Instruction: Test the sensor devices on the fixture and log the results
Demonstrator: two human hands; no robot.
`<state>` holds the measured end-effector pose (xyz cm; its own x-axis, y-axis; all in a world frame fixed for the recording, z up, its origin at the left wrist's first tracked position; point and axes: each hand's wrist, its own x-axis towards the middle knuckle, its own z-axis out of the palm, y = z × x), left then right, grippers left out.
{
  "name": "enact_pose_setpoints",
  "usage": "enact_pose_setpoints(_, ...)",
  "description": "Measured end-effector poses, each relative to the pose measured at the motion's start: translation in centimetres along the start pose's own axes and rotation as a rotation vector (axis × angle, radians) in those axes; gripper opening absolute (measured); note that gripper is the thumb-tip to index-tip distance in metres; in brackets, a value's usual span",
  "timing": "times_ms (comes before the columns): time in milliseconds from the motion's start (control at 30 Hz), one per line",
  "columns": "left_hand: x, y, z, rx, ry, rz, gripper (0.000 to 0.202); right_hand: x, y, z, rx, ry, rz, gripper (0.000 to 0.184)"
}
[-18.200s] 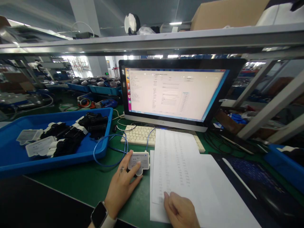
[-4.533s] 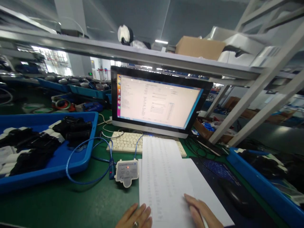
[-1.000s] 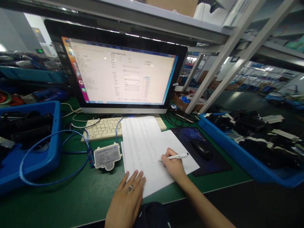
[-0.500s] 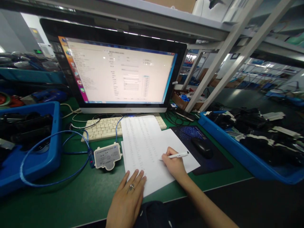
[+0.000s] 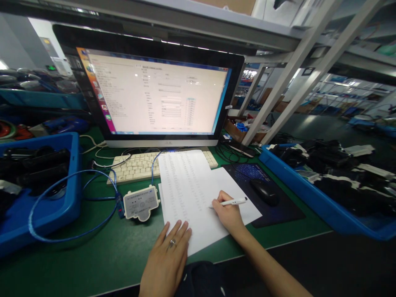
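Sheets of white paper (image 5: 198, 225) with columns of small marks lie on the green table, partly over the keyboard (image 5: 136, 167). My left hand (image 5: 169, 251), a ring on one finger, rests flat with its fingertips on the lower left edge of the paper. A white pen (image 5: 233, 201) is pinched in my right hand (image 5: 228, 212), its tip at the paper near the end of a written column. Left of the sheets sits a small pale device (image 5: 141, 203) with a printed label, joined to a blue cable (image 5: 71, 239).
A monitor (image 5: 133, 143) stands behind the keyboard. To the right, a black mouse (image 5: 264, 192) lies on a dark mouse pad (image 5: 278, 218). Blue bins (image 5: 76, 165) with black parts flank the table on both sides. Metal shelf posts (image 5: 278, 78) rise at the back right.
The whole view has shifted very slightly. Both hands keep nearly the same places, the pen still at the paper.
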<state>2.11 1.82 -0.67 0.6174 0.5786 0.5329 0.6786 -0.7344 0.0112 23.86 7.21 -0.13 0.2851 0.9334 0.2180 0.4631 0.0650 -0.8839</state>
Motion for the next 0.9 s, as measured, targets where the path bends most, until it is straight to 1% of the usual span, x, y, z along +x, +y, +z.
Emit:
enact_pose_setpoints(233, -0.2, -0.1, 0.3, -0.031, -0.01, -0.002, 0.037, 0.1, -0.1, 0.0, 0.029, 0.014, 0.014, 0.022)
enact_pose_setpoints(367, -0.2, -0.1, 0.3, -0.055, -0.002, -0.01, 0.036, 0.3, -0.3, -0.1, 0.083, 0.035, 0.042, 0.023)
enact_pose_setpoints(500, 0.0, 0.0, -0.1, -0.04, 0.014, -0.006, 0.033, 0.8, 0.0, -0.5, 0.166, 0.074, 0.149, 0.022)
enact_pose_setpoints(567, 0.1, 0.1, -0.3, -0.016, 0.028, 0.006, 0.03, 1.2, 0.2, -0.9, 0.199, 0.064, 0.217, 0.023)
enact_pose_setpoints(667, 0.1, 0.0, -0.3, 0.01, 0.022, 0.004, 0.03, 2.1, 0.3, -2.2, 0.218, -0.027, 0.287, 0.027)
enact_pose_setpoints(767, -0.1, -0.1, 0.2, 0.013, -0.006, -0.014, 0.031, 3.1, 0.3, -4.2, 0.176, -0.122, 0.33, 0.027)
enact_pose_setpoints(833, -0.4, -0.2, 0.4, 0.022, -0.001, -0.036, 0.032, 3.5, 0.4, -5.8, 0.123, -0.147, 0.347, 0.026)
enact_pose_setpoints(900, -0.5, -0.2, 0.4, 0.037, 0.028, -0.06, 0.033, 3.7, 0.5, -7.3, -0.012, -0.13, 0.313, 0.035)
